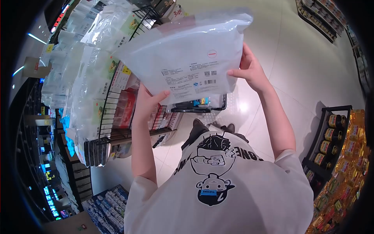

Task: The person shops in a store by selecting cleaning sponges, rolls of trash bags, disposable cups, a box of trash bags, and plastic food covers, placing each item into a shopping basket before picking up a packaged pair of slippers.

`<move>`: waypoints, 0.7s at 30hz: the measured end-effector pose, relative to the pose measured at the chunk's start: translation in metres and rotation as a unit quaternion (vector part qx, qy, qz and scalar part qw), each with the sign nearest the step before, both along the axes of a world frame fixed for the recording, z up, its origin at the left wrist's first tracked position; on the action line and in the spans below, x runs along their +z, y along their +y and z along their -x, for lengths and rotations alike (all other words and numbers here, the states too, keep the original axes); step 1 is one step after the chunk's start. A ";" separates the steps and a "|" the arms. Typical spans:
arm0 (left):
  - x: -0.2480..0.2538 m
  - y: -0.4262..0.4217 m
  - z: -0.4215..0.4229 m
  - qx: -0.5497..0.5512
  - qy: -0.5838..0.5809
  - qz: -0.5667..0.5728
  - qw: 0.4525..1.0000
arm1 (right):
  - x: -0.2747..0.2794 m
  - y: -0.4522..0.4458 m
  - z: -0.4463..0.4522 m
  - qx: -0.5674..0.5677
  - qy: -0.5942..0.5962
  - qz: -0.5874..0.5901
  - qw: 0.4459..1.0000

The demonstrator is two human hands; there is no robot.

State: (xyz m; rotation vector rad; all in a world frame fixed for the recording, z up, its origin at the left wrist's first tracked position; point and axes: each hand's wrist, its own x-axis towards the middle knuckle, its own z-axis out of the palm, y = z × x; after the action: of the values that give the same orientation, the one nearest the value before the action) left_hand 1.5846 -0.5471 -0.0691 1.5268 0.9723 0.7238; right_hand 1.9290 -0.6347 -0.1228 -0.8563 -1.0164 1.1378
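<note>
A large pale plastic package (183, 50) is held up in front of me, its printed side with small text, a barcode and a red circle facing me. My left hand (147, 102) grips its lower left edge, thumb on the printed face and fingers behind. On the right edge, my right hand (251, 70) pinches it the same way, thumb in front. Similar clear packages with green labels (97, 70) fill the wire rack close to my left hand. What the package contains cannot be made out.
The black wire rack (111, 105) stands at left. Below the package, a dark basket (224, 103) holds a few items. Dark bottles (331, 134) and golden oil bottles (350, 156) line a shelf at right. Pale floor tiles (253, 117) lie between.
</note>
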 end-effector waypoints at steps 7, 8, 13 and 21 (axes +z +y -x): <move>-0.045 0.070 -0.026 0.034 0.057 -0.397 0.915 | -0.080 0.027 -0.017 0.023 0.211 0.059 0.975; -0.048 0.072 -0.028 0.019 0.069 -0.466 0.882 | -0.098 0.024 -0.022 0.076 0.364 0.065 0.926; -0.096 0.087 -0.009 -0.034 0.197 -0.582 0.789 | -0.157 0.014 0.001 0.105 0.541 0.195 0.811; -0.190 0.100 0.016 -0.171 0.312 -0.483 0.800 | -0.209 0.037 0.087 0.014 0.600 0.325 0.730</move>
State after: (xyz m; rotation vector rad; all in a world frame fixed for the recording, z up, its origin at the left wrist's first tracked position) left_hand 1.5689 -0.4469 -0.2591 2.8946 0.7458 0.4432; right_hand 1.8425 -0.5978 -0.3319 -0.4095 0.5002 1.7205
